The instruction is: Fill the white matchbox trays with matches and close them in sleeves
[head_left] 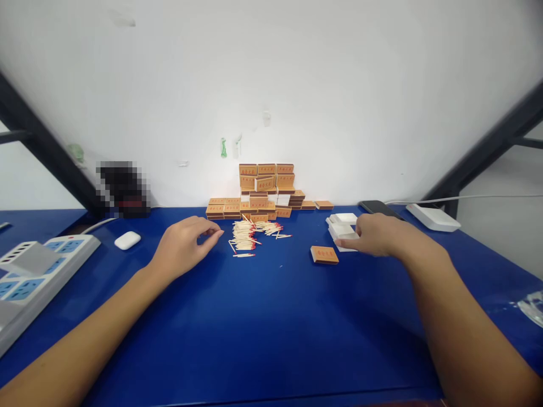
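My left hand (186,244) rests on the blue table (271,328), fingers curled loosely, fingertips just left of a pile of red-tipped matchsticks (250,233); whether it pinches a match I cannot make out. My right hand (375,234) lies over several white inner matchbox trays (343,225), its fingers closed on the nearest tray. A single orange matchbox sleeve (324,254) lies flat just left of that hand. A stack of orange matchboxes (265,192) stands against the white wall behind the matches.
A white power strip (29,271) sits at the left edge, a white earbud case (127,239) beside it. A dark phone (379,208) and a white device (432,217) with cable lie at the back right. Crumpled clear plastic (532,305) sits at the right edge.
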{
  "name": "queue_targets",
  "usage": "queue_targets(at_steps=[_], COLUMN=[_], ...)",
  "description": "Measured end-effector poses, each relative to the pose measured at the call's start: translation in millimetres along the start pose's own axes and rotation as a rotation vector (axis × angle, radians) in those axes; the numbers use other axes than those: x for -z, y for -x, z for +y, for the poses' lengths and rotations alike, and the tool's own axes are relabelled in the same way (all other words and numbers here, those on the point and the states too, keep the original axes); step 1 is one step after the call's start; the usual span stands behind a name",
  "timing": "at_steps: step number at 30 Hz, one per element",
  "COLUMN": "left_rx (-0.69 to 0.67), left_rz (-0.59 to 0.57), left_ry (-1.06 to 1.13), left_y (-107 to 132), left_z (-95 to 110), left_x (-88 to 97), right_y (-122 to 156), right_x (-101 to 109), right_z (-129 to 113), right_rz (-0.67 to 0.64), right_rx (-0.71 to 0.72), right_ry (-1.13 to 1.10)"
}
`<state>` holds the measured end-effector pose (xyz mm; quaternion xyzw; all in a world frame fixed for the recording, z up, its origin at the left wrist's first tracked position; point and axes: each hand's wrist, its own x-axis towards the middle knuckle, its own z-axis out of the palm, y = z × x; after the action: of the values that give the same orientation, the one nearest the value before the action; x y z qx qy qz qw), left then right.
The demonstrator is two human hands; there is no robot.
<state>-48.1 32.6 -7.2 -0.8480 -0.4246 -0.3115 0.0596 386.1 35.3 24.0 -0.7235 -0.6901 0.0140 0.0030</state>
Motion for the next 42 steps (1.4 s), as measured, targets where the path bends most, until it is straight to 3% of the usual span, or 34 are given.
queue_targets(at_steps=[3, 7, 10, 13, 17, 22, 25, 28, 31, 42], left_rx=[-0.024, -0.057, -0.092, -0.115, -0.097, -0.095, -0.098, -0.100, -0.100, -0.077], left_rz=[0.003, -0.008, -0.035, -0.122, -0.269, -0.316, -0.308, -0.292, -0.263, -0.257], left_ry=[0.026, 0.046, 0.076, 0.111, 0.162, 0.182, 0.192, 0.215, 0.235, 0.289], left_y=[0, 2, 5, 8, 9, 10, 14, 18, 20, 20], left_z=[8, 18, 28, 37, 43, 48, 53, 57, 58, 59], left_x=[-1.5, -4.6, -6.7, -6.2, -2.0, -4.1, -11.9, -19.8, -24.3, -33.5], right_y=[9, 26, 41, 58, 69, 46, 16, -14, -35, -40], right_x=[11, 23, 14, -5, -23, -24, -24, -25, -22, -17], right_z=[-14, -36, -74, -123, -159, -138, -118, -113, -120, -121], right_rz=[-0.153, 0.078, 0.177, 0.118, 0.052, 0.069, 0.151, 0.113, 0.040, 0.011], right_rx=[-0.086, -0.040, 0.141, 0.391, 0.484, 0.461, 0.519, 0.655, 0.704, 0.639], right_ry=[0.123, 0.171, 0.141, 0.045, -0.080, -0.403, -0.362, -0.348, -0.287, -0.211])
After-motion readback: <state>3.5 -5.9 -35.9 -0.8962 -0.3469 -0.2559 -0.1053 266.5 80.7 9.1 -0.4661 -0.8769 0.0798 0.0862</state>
